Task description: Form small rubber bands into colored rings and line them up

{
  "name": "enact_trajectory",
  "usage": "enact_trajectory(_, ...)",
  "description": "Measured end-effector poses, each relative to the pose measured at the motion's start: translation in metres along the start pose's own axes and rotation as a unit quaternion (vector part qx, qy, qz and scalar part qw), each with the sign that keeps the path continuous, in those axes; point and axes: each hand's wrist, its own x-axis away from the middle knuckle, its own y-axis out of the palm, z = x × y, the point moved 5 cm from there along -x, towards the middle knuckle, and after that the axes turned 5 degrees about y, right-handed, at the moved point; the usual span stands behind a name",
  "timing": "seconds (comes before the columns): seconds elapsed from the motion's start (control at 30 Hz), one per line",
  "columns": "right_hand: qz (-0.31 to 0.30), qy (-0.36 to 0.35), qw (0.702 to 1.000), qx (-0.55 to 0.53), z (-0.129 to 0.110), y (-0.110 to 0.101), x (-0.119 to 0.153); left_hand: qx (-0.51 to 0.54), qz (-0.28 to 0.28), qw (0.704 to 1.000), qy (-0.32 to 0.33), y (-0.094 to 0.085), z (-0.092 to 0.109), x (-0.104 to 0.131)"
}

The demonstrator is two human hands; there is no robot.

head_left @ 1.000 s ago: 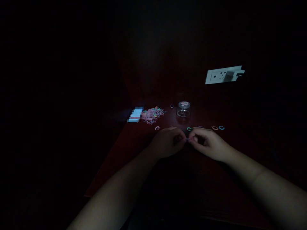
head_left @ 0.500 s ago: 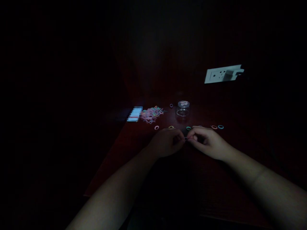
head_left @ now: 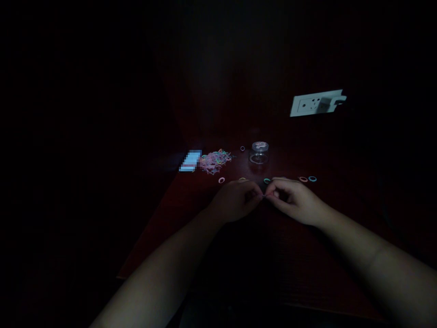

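Two pinching one thin strand [head_left: 263,196] between them: left hand [head_left: 235,200], right hand [head_left: 296,200]; piece unfinished, I judge. Beyond, I count, lying singly: green ring [head_left: 265,181], pink ring [head_left: 219,181], orange ring [head_left: 303,181], blue ring [head_left: 312,181]. Farther, seemingly left over: tangled pile [head_left: 214,162].

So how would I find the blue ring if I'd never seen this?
Find the pale wall socket, then look down to the dark red table. Just beyond the right hand lies the blue ring, farthest right in its row. Its blue colour sets it apart from the orange-pink ring beside it.
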Motion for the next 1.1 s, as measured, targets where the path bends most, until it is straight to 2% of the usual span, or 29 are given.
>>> enact_trajectory(0.33, 0.004, 0.026, 1.0, -0.011, 0.0055, -0.0029, 0.002, -0.013, 0.01, 1.0, -0.005, -0.0041, 0.0005, 0.0013)
enact_trajectory(0.5, 0.03, 0.024, 0.999, -0.017, 0.0045, -0.0061, 0.0017, -0.011, 0.024, 1.0, -0.011, -0.0048, -0.0003, 0.0022)
enact_trajectory(0.67, 0.005, 0.011, 1.0, -0.025, 0.0024, 0.0002, 0.001, -0.001, 0.017, 1.0, -0.003, -0.0021, -0.0005, 0.0008)
enact_trajectory(0.8, 0.013, -0.01, 1.0, -0.006, -0.0002, 0.0002, 0.0007, 0.001, 0.015, 1.0, -0.009, -0.0009, -0.0019, 0.0005)
enact_trajectory(1.1, 0.006, -0.001, 1.0, -0.017, -0.0026, -0.0002, 0.0019, 0.013, 0.006, 1.0, -0.013, 0.0008, -0.003, 0.0012)
